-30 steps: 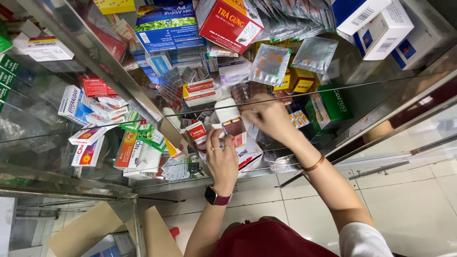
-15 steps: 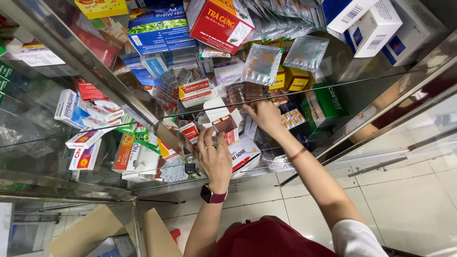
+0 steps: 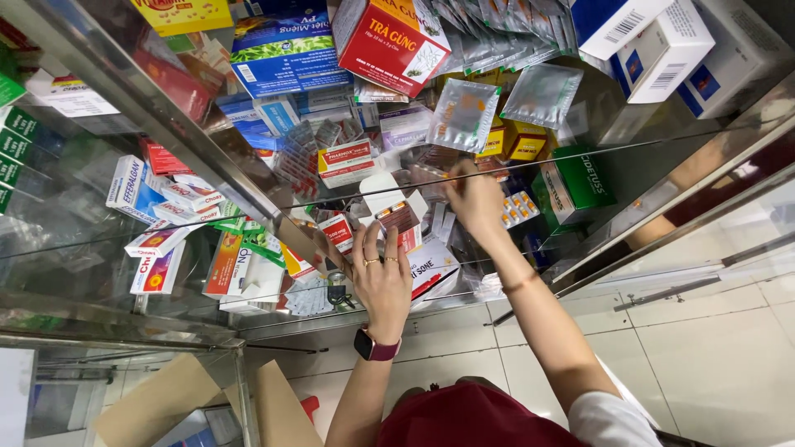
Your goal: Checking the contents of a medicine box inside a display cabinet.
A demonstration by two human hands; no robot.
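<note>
Shelves of glass (image 3: 99,273), crammed with medicine boxes, seen from above. At 9 o'clock lies a blue-and-white box (image 3: 128,186); just toward the centre from it, an orange box (image 3: 225,263). A metal frame bar (image 3: 166,124) runs from 10 o'clock down to the centre.

The left hand (image 3: 383,277), rings on two fingers and a dark watch (image 3: 374,345) on the wrist, lies palm down just below centre. Its fingers are held close together and nearly straight. The tips rest between a small red-and-white box (image 3: 337,232) at their 10 o'clock and a brown-faced pill box (image 3: 397,217) at their 1 o'clock. It seems to touch the brown one; a grip I cannot confirm.

The right hand (image 3: 474,199) is at the left hand's 1 o'clock, deeper in the pile. Its fingers curl down and inward among loose strips; what they pinch, if anything, is hidden by the knuckles. A strip of orange pills (image 3: 517,207) sits just beside it at 3 o'clock, a green box (image 3: 575,186) beyond. Foil sachets (image 3: 464,112) hang at 12 o'clock.

Judgement: both hands are mid-rummage in the centre heap. Any lift calls for a firm pinch and a straight pull, since neighbours lean on each other.
</note>
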